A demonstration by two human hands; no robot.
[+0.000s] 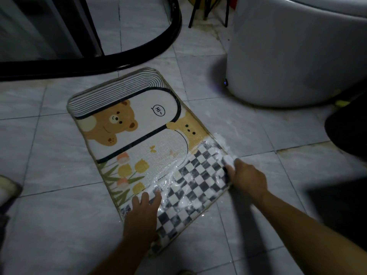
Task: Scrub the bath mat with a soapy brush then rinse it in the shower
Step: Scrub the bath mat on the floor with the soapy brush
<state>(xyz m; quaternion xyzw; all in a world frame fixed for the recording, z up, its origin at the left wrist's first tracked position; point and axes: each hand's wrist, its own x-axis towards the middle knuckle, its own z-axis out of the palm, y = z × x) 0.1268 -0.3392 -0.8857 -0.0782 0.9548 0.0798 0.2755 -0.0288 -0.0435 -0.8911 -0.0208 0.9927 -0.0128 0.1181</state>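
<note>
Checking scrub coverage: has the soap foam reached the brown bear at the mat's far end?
No, the foam lies only on the near half of the bath mat; the brown bear shows none.

Open tile floor [49,155] left of the bath mat [127,124], white toilet base [288,56] near on the right, black shower rail [79,64] just beyond.

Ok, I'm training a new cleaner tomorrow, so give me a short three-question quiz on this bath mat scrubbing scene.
1. True or false: the foam covers the whole bath mat.
2. Which hand grips the brush? A. left; B. right; C. neither.
3. Fill in: the left hand presses flat on the bath mat's ___-patterned end.

Key: 1 false, the bear end is bare. 2 B, the right hand. 3 checkered.
</note>
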